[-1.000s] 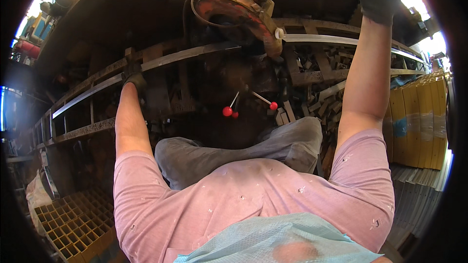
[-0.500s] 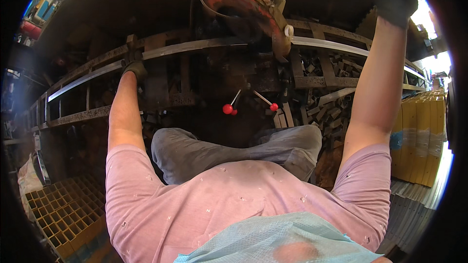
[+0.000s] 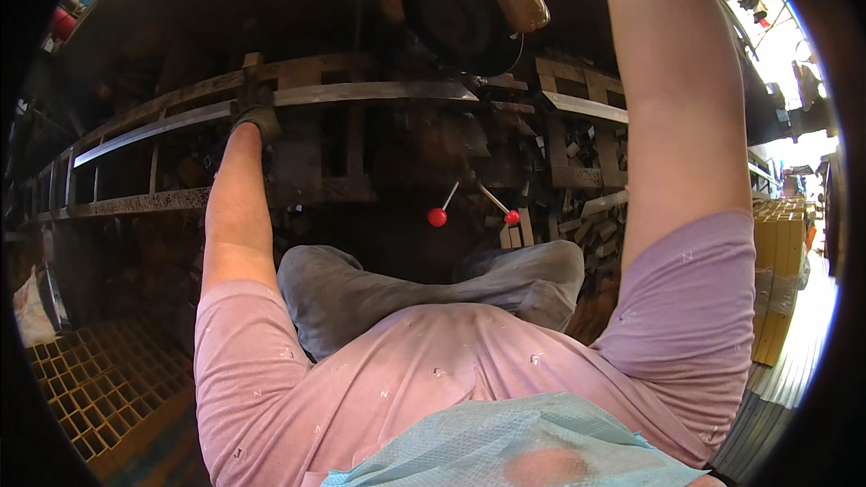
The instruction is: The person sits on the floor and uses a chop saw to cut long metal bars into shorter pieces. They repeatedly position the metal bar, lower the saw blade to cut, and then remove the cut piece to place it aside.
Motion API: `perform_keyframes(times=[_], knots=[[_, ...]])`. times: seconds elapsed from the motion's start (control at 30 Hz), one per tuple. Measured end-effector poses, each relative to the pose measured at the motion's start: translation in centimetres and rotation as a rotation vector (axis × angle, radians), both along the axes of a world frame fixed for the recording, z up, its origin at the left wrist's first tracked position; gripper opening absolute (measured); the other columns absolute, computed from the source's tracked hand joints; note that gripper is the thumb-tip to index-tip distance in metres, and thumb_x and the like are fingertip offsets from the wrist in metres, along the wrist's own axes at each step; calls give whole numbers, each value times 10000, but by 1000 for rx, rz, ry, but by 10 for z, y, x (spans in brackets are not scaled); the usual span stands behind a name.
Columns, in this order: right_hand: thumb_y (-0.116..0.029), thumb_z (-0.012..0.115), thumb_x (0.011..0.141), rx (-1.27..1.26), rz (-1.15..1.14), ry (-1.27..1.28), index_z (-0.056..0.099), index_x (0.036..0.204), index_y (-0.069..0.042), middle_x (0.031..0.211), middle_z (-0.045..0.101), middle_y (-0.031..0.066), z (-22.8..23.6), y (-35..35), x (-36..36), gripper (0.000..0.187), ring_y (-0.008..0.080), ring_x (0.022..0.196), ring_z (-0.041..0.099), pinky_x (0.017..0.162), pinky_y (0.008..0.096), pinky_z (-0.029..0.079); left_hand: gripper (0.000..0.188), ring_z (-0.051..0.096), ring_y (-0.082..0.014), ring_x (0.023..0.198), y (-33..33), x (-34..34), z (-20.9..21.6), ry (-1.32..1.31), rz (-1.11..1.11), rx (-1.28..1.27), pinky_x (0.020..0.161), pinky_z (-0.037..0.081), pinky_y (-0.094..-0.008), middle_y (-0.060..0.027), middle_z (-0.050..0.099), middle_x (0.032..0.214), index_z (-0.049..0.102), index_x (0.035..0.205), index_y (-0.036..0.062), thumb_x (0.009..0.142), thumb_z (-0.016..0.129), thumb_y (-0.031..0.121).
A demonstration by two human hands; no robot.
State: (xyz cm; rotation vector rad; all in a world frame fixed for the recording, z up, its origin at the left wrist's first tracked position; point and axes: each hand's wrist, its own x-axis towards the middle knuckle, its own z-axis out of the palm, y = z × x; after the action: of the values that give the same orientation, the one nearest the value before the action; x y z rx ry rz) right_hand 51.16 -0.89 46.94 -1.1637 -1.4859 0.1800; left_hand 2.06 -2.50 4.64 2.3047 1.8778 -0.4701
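Here, in the head view, the gloved left hand [image 3: 259, 119] grasps a long metal bar [image 3: 370, 91], fingers lying across it at left of centre. The bar rests along a ladder-like frame [image 3: 135, 206]; its right end stops short of a second bar piece [image 3: 585, 107], a gap between them. Above this gap sits a round dark disc [image 3: 446, 22]. The right forearm [image 3: 672, 54] leaves by the upper edge; the state of the right hand, beyond it, cannot be told. Two red-knobbed levers [image 3: 437, 217] stand before the person's knees.
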Motion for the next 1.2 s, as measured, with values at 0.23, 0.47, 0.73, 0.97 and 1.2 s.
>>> perform_keyframes(times=[0.23, 0.47, 0.73, 0.97, 1.2], knots=[[-373, 583, 1103, -14, -68, -52, 718, 1210, -64, 978, 694, 68, -27, 4, -27, 354, 220, 918, 668, 816, 404, 528, 926, 235, -434, 1615, 4, -7, -16, 21, 11, 43, 1328, 209, -541, -217, 207, 1764, 295, 1683, 114, 843, 683, 133], [-331, 549, 1133, 216, -330, 161, 726, 1238, -52, 1093, 734, 101, -163, -163, 14, 346, 225, 1045, 691, 935, 408, 546, 969, 175, -421, 1650, 4, -6, -12, 81, -7, -14, 1338, 178, -558, -192, 173, 1791, 277, 1699, 128, 829, 695, 213], [-634, 687, 977, -1321, 57, -357, 704, 1364, -55, 1249, 754, 261, -462, -376, -19, 697, 391, 1146, 738, 985, 472, 570, 834, 435, -403, 1532, 3, -4, 3, -427, -33, 10, 1241, 377, -507, -239, 486, 1621, 453, 1605, 90, 869, 733, 366], [-574, 669, 998, -1501, 43, 282, 799, 1151, -37, 1053, 800, 228, -496, -384, -20, 573, 402, 961, 775, 875, 461, 584, 805, 657, -406, 1314, -251, 178, 26, -534, -308, -223, 1071, 545, -494, -284, 669, 1410, 607, 1469, 48, 912, 711, 621], [-521, 566, 1032, -1324, -41, -457, 741, 1313, -40, 1088, 803, 204, -406, -369, -66, 584, 420, 1022, 763, 922, 489, 584, 476, 711, -449, 1189, -258, 181, -67, -330, -200, -409, 1024, 566, -520, -249, 765, 1207, 809, 1172, 72, 1025, 570, 458]])
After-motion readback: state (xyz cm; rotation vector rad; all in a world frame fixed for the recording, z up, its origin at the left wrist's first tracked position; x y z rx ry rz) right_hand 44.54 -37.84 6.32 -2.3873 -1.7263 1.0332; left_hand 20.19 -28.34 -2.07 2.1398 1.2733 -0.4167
